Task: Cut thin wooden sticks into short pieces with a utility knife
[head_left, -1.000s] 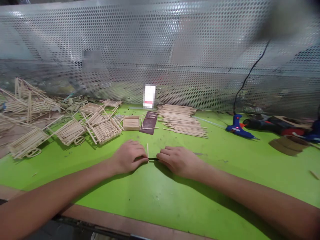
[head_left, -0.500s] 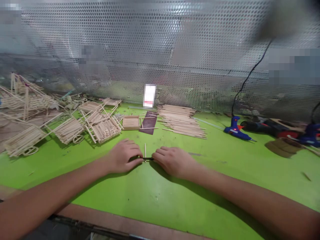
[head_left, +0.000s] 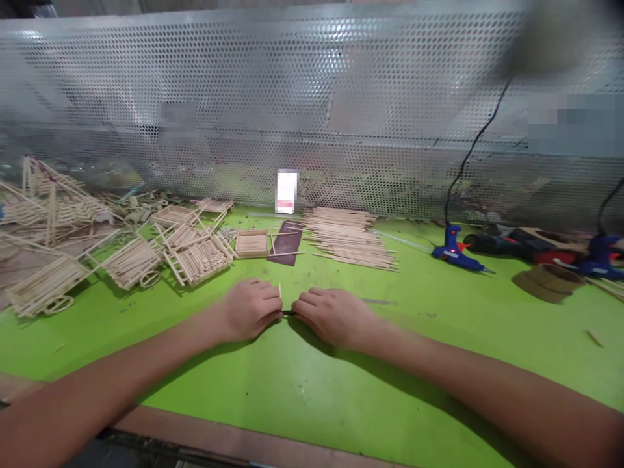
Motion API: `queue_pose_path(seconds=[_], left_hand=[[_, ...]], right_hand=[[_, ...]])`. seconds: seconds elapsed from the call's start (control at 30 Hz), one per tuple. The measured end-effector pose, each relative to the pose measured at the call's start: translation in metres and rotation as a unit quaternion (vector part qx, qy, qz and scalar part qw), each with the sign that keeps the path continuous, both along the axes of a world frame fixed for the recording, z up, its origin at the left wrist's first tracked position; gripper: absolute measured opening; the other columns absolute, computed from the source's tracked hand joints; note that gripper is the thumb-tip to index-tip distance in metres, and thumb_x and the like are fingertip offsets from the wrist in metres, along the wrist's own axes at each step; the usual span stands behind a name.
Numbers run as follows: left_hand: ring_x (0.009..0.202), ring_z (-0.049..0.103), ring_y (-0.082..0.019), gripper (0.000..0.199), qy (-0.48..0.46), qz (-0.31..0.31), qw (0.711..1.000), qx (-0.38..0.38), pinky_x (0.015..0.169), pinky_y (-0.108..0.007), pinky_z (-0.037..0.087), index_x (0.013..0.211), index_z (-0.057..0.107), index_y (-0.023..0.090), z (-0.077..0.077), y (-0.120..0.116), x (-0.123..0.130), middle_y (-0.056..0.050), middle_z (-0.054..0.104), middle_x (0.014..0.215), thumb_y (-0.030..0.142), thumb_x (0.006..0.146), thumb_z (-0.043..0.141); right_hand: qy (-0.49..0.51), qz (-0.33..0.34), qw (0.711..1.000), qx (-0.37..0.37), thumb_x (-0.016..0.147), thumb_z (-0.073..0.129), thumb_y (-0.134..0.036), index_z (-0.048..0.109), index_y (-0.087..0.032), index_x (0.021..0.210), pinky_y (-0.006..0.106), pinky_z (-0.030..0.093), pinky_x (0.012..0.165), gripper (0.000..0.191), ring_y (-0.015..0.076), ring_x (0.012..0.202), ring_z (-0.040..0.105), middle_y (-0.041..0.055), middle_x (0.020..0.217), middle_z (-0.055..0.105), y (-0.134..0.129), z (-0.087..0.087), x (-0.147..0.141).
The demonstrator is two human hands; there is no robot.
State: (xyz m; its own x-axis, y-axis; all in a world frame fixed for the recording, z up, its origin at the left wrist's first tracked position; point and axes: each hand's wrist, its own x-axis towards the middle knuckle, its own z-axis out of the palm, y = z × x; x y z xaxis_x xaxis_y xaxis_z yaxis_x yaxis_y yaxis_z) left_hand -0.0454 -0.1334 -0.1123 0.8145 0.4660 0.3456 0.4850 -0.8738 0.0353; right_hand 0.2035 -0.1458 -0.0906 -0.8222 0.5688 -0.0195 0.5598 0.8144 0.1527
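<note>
Low over the green table, my left hand (head_left: pixel 252 309) and my right hand (head_left: pixel 331 316) face each other with only a narrow gap between them. Both are closed on a thin black tool (head_left: pixel 288 312), of which just a short length shows in the gap; its kind is hidden by my fingers. The pale tip of a thin wooden stick (head_left: pixel 279 290) pokes out beside the fingers of my left hand, which cover the rest of it. A pile of thin wooden sticks (head_left: pixel 348 237) lies beyond my right hand.
Small stick-built carts (head_left: pixel 197 260) crowd the left side, near a dark sandpaper-like sheet (head_left: pixel 284 244). On the right are a blue glue gun (head_left: pixel 455 250) with a cord, a second blue glue gun (head_left: pixel 604 257) and a brown round piece (head_left: pixel 548 283). A perforated metal screen (head_left: pixel 390 130) stands behind.
My left hand has moved right, closer to my right hand, and now covers most of the wooden stick. Less of the black tool shows. The view has shifted slightly.
</note>
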Motion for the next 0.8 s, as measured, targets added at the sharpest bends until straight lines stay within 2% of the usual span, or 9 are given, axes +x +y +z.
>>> queue_pose_path(seconds=[0.27,0.8], left_hand=[[0.075,0.061,-0.018,0.017,0.004,0.0,0.998,-0.056,0.076,-0.034,0.043,0.092,0.068,0.017,0.0021,0.0,-0.0029,-0.003,0.072,0.087,0.023,0.104,0.058],[0.073,0.062,-0.019,0.013,0.001,-0.011,0.996,-0.094,0.076,-0.037,0.048,0.09,0.066,0.017,0.007,0.001,-0.0065,-0.003,0.071,0.084,0.02,0.1,0.059]], right_hand=[[0.019,0.002,1.0,0.0,0.108,0.054,-0.024,0.066,-0.017,0.108,0.031,0.042,0.065,0.013,0.02,0.081,0.063,0.0042,0.094,0.072,0.0007,-0.0014,0.003],[0.05,0.006,0.999,-0.009,0.108,0.053,-0.023,0.065,-0.018,0.105,0.031,0.037,0.063,0.013,0.0185,0.076,0.058,0.0029,0.091,0.07,0.0009,-0.0033,0.0064]])
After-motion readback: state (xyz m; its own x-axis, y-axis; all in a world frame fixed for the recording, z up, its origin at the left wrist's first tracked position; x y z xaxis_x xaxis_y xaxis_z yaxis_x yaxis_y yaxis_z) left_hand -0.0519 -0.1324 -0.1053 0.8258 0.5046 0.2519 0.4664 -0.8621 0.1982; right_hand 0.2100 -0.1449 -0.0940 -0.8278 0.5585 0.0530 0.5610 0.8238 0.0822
